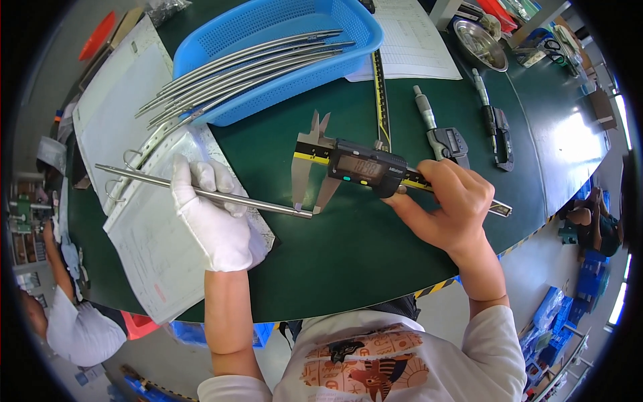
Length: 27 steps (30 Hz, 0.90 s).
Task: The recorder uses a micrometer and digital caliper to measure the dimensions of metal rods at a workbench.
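Note:
My left hand (213, 213), in a white glove, is closed around a thin metal rod (261, 204). The rod slants across the papers, its right end reaching the jaws of a digital caliper (362, 166). Bare, my right hand (452, 204) grips the caliper by its beam and slider, thumb below the display. The caliper's lower jaws are parted, their tips beside the rod's stepped end; whether both touch it I cannot tell. Several similar metal rods (234, 70) lie across a blue perforated basket (284, 100) beyond my hands.
An open ring binder with papers (151, 268) lies at left. Two digital micrometers (447, 144) (499, 130) rest at right, near a steel bowl (479, 43). A yellow-black long scale (380, 94) lies beside the basket. Another person (80, 321) is at the far left.

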### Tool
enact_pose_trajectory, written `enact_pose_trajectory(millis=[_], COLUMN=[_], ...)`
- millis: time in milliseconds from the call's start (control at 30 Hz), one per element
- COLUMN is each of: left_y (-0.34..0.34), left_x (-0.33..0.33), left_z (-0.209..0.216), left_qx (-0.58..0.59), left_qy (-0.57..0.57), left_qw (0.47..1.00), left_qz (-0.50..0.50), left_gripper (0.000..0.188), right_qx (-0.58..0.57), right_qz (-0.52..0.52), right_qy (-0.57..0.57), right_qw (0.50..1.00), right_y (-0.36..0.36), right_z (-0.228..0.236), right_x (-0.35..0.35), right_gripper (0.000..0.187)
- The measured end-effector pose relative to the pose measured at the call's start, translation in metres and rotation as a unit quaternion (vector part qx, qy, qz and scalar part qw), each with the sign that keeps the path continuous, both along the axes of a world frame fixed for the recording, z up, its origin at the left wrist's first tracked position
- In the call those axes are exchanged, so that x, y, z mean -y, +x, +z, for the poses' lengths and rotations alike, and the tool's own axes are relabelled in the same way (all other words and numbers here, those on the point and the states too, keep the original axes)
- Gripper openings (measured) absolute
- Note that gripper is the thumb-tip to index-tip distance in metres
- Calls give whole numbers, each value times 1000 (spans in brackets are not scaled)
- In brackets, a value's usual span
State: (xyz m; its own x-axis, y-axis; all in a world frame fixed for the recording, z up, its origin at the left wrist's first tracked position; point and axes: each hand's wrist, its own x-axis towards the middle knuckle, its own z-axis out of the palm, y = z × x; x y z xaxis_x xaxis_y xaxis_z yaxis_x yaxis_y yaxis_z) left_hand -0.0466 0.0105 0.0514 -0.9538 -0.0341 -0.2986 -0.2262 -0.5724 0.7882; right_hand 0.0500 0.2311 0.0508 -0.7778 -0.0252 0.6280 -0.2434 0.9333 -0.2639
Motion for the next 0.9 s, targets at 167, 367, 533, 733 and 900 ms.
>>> enact_pose_trajectory(millis=[167, 367, 533, 733, 900], left_y=[1, 0, -25, -97, -126], left_x=[2, 1, -17, -67, -86], left_z=[-2, -3, 6, 14, 9], left_qx=[-36, -83, -144, -85, 74], left_qy=[7, -4, -45, 124, 250], left_qw=[999, 997, 986, 985, 962], left_qz=[-15, -1, -70, -83, -85], left_gripper=[36, 31, 37, 18, 16], right_qx=[-3, 36, -57, -88, -93], right_qz=[-6, -1, -116, -132, -151], right_qy=[-7, -35, -131, -165, -189], right_qw=[1000, 999, 983, 974, 966], right_y=[0, -4, 6, 5, 9], right_z=[0, 3, 13, 14, 13], right_x=[-2, -6, -37, -43, -42], right_gripper=[33, 29, 30, 27, 28])
